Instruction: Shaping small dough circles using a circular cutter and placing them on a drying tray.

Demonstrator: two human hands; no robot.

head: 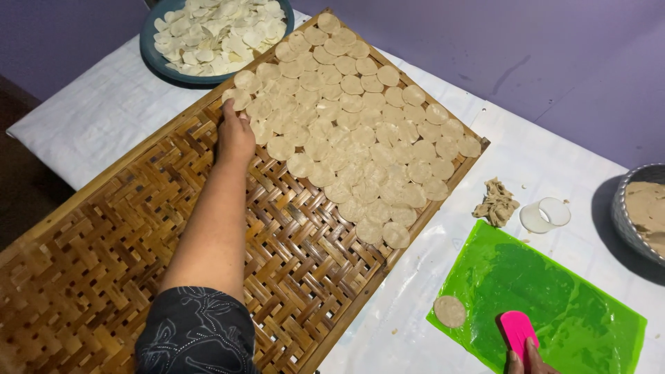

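My left hand (235,130) reaches far across a long woven bamboo tray (111,242), fingertips on a thin pale dough disc (239,99) at the near-left edge of several rows of such discs (360,125) covering the tray's far half. My right hand (528,359) shows only at the bottom edge, fingers pinching a pink plastic scraper (518,330) that rests on a bright green plastic sheet (554,305). One loose dough disc (450,311) lies on the sheet's left corner.
A blue plate (154,58) heaped with dried white discs sits at the far left. Dough scraps (496,202) and a small clear cup (546,215) lie beside the tray. A bowl of dough (644,211) stands at the right edge. A white cloth (97,118) covers the table.
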